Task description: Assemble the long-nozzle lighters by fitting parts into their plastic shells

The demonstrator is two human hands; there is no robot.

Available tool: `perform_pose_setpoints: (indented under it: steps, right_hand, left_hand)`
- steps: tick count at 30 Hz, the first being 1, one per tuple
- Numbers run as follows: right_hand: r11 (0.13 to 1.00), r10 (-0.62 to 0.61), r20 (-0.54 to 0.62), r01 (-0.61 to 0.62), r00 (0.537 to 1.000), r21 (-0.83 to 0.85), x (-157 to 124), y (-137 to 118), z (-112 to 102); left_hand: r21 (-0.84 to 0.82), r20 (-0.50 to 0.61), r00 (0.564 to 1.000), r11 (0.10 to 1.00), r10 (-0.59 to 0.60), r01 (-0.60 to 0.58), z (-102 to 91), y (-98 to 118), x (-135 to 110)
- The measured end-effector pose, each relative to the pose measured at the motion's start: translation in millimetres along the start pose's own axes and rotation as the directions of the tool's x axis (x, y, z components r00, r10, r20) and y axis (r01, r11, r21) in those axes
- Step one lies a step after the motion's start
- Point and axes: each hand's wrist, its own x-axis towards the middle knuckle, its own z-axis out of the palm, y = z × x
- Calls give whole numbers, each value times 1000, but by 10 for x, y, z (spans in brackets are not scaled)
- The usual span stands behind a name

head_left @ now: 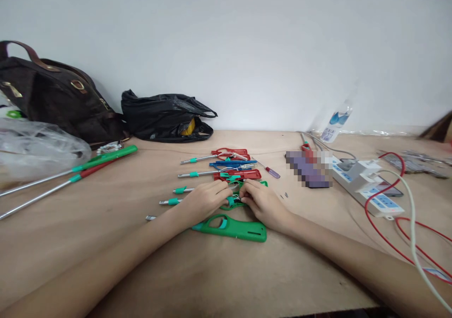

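Note:
My left hand (206, 200) and my right hand (261, 202) meet over a green lighter body (233, 200) lying open on the wooden table (141, 242). Both hands have fingers curled and pinch small parts and thin wires inside it. A closed green lighter handle (233, 227) lies just in front of my wrists. Behind the hands lie red lighter bodies (237, 174) and a blue one (233, 164), each with a metal tube (197, 159) pointing left. A small screwdriver (270, 170) with a purple handle rests to the right of them.
Two long lighters (81, 169) lie at the left beside a clear plastic bag (38, 146). A brown handbag (52, 96) and a black plastic bag (164, 118) stand against the wall. At right are a white power strip (367, 183), red and white cables (406, 224) and a bottle (335, 120).

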Motion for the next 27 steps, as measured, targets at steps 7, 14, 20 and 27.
perform_pose_setpoints:
  steps: [7,14,20,27]
  right_hand:
    - [999,-4,-23,5,1000,37,-6,-3,0]
    - [1000,-3,-33,3,999,-7,-10,-3,15]
    - [999,-5,-41,4,999,-37,-15,-1,25]
    - [998,-11,-45,8,999,-55,-15,-5,30]
  left_hand:
    - [-47,-63,997,998,-35,32,-2,12,-10]
    - [-97,-28,997,993,-74,71,15,0,-25]
    - [-88,-36,995,992,-93,89,36,-1,-34]
    - [-23,-35,996,997,-79,79,26,11,-24]
